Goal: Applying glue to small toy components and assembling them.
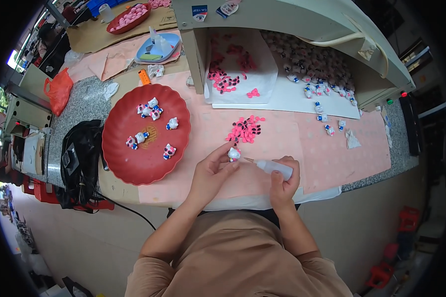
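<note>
Between the fingertips of my left hand (213,170) is a small white cat figurine (234,154), held above the pink cloth. My right hand (285,182) is wrapped round a translucent squeeze bottle (274,169). The bottle lies nearly level, and its thin tip points left at the figurine; whether they touch I cannot tell. Just beyond my left fingertips lies a loose pile of small pink and black pieces (245,129). To the left, a red scalloped tray (115,143) carries several figurines with pink and blue parts.
A grey-white shelf housing (302,15) stands at the back. Under it, a white sheet (262,94) holds more pink pieces, and many figurines (322,64) crowd the right side. A blue tray (171,49), an orange tool (144,76) and a black bag (79,168) are at left.
</note>
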